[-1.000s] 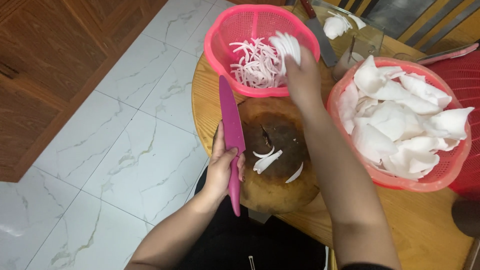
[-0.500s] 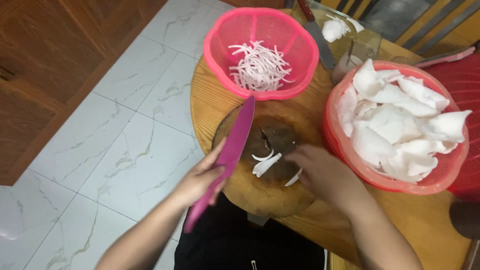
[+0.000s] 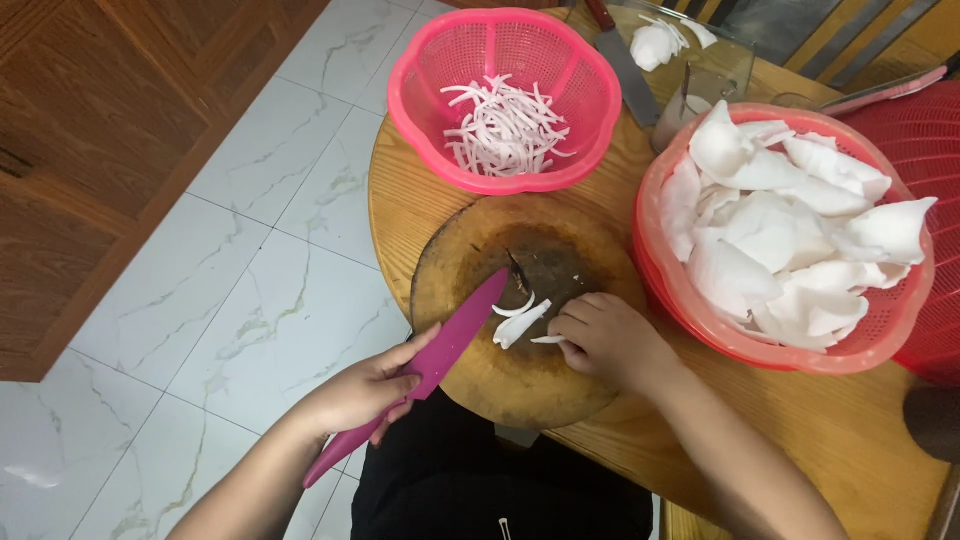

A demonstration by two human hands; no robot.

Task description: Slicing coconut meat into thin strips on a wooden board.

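White coconut strips point(image 3: 520, 322), only a few of them, are lying on the round wooden chopping block point(image 3: 530, 310) at the near edge of the wooden table point(image 3: 840, 420). The magenta knife point(image 3: 425, 370) is sitting in the left hand point(image 3: 365, 395), whose fingers are wrapping the handle; the blade is pointing up and right, with its tip resting at the left side of the strips. The right hand point(image 3: 605, 340) is curling over the board just right of them, its fingertips pinching one thin sliver at the end nearest the blade.

Judging by how things lie, the cutting looks well begun yet far from over. At the far left of the table, the pink scalloped basket point(image 3: 505, 95) is holding a modest heap of cut strips point(image 3: 505, 125), with much of its mesh floor showing. To the right, the round pink-red basket point(image 3: 790, 230) is brimming with large uncut coconut pieces point(image 3: 790, 215), so most of the flesh seems to be waiting its turn. Beyond the baskets, a cleaver point(image 3: 625, 60) and a few more white pieces point(image 3: 655, 40) are lying at the far edge, untouched.
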